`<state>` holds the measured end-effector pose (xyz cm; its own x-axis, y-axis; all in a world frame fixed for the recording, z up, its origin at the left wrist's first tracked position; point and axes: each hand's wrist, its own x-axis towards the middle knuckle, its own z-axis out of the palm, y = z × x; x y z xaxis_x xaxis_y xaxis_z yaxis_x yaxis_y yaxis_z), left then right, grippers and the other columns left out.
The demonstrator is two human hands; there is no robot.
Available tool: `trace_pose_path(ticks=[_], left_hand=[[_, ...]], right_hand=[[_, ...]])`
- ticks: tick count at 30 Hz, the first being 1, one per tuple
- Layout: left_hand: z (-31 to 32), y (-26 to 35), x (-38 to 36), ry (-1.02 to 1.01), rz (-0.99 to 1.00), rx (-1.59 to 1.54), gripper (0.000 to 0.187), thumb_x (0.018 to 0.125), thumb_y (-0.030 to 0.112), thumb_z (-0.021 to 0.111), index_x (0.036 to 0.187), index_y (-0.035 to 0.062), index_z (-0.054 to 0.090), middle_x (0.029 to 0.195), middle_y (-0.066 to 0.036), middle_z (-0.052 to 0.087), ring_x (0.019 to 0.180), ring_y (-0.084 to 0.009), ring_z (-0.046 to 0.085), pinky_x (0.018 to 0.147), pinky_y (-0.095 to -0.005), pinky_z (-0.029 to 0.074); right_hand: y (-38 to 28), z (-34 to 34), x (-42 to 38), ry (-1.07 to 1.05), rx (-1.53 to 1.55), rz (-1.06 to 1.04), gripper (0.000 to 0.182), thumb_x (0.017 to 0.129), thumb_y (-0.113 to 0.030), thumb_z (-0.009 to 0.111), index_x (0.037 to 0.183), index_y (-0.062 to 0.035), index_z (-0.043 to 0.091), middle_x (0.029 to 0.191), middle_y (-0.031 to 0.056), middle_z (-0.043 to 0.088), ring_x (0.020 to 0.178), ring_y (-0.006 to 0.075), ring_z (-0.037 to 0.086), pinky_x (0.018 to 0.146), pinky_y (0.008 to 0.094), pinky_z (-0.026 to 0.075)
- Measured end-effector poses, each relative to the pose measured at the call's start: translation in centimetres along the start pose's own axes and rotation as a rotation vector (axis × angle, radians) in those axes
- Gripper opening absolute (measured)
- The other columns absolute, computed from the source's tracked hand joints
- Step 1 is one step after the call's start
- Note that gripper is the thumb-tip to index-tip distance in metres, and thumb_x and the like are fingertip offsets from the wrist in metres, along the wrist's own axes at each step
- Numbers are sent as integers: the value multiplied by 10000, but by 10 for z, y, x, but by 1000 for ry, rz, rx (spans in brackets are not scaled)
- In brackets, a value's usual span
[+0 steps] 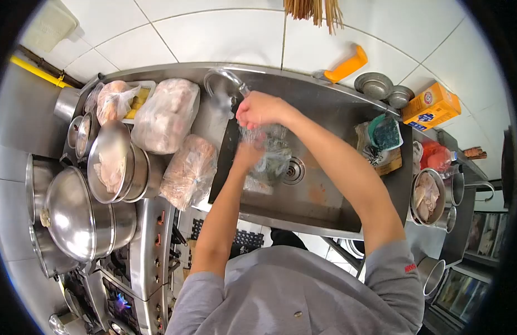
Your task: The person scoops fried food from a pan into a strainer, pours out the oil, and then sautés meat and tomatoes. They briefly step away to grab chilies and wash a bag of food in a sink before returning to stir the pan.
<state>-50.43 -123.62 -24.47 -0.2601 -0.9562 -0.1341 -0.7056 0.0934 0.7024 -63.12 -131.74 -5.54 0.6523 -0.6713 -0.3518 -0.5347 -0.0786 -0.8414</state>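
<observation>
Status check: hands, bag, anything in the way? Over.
Right hand by tap, left hand blurred nearby; grips unclear. Bag in sink, beside left hand. Nothing clearly blocking; bag lies by drain.

Your crumpled plastic bag (273, 159): translucent, greenish-grey. Your short-sleeved cloth shirt (264, 296): plain grey, red lettering (410, 268) on right sleeve. Your rectangular steel sink (331, 162): grey, orange-brown patch (318, 194). You face glossy white wall tiles (230, 42), darker grout grid; rectangular cardboard box (431, 106), orange-yellow, blue-and-white print.
</observation>
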Motion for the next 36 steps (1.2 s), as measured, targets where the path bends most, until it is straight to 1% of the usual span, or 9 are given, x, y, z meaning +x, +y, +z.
trace_pose_path(ticks=[2, 6, 8, 14, 21, 23, 27, 29, 36], left_hand=[[31, -4, -16, -186, 12, 486, 560, 809, 232, 598, 1346, 218, 438, 1327, -161, 492, 1197, -379, 483, 891, -479, 477], [31, 13, -2, -347, -140, 607, 664, 788, 234, 640, 1390, 194, 364, 1387, -180, 417, 1266, -349, 422, 989, -454, 407], [38, -11, 16, -407, -169, 501, 421, 900, 250, 467, 1319, 222, 452, 1345, -142, 471, 1161, -360, 519, 899, -494, 463], [20, 4, 49, 197, 149, 595, 394, 906, 267, 430, 1277, 155, 500, 1185, -163, 588, 1021, -355, 607, 826, -467, 497], [-2, -29, 69, -174, 16, 597, 405, 816, 238, 532, 1193, 95, 566, 1172, -129, 600, 1058, -334, 576, 878, -461, 466], [7, -52, 74, 569, 753, 503, 370, 785, 200, 552, 1133, 82, 597, 1059, -130, 645, 988, -325, 603, 817, -467, 490], [-22, 0, 53, 482, 722, 515, 298, 797, 169, 568, 1076, 70, 606, 953, -119, 665, 777, -278, 658, 643, -412, 530], [-39, 45, 31, -3, -95, -759, 212, 819, 177, 592, 1000, 69, 612, 855, -86, 668, 611, -190, 634, 504, -322, 500], [-41, 67, 19, 200, -139, -687, 129, 868, 191, 547, 851, 66, 573, 620, -8, 510, 500, -94, 494, 423, -256, 379]], right_hand=[[17, 4, 7, 55, -82, -152, 183, 777, -90, 544, 860, -19, 691, 739, 98, 683, 638, 160, 658, 594, 308, 520], [17, 8, -18, 86, 4, -51, 182, 801, -147, 560, 833, -20, 686, 737, 106, 681, 619, 167, 658, 624, 318, 515], [21, 10, -18, 109, 26, -22, 183, 789, -146, 563, 830, -19, 687, 741, 113, 680, 626, 176, 660, 625, 320, 514], [11, 5, -13, 174, -27, -57, 186, 782, -120, 539, 812, 0, 679, 756, 106, 670, 645, 181, 654, 627, 306, 519], [16, 5, -5, 90, 67, -34, 209, 808, -63, 491, 870, 12, 676, 798, 106, 679, 686, 170, 655, 600, 295, 533], [1, -1, -13, -1, 47, 20, 215, 809, -62, 491, 889, 18, 673, 814, 117, 684, 688, 177, 660, 601, 299, 537], [1, -5, -11, 149, -253, 2, 223, 814, -63, 496, 922, 42, 661, 837, 144, 689, 699, 197, 676, 609, 305, 550], [4, -11, -9, 10, -148, -83, 228, 820, -59, 491, 933, 45, 660, 834, 149, 687, 688, 200, 676, 616, 309, 555], [1, -13, -22, -28, 168, -145, 204, 862, -44, 508, 979, 47, 648, 917, 143, 682, 777, 186, 678, 680, 294, 559]])
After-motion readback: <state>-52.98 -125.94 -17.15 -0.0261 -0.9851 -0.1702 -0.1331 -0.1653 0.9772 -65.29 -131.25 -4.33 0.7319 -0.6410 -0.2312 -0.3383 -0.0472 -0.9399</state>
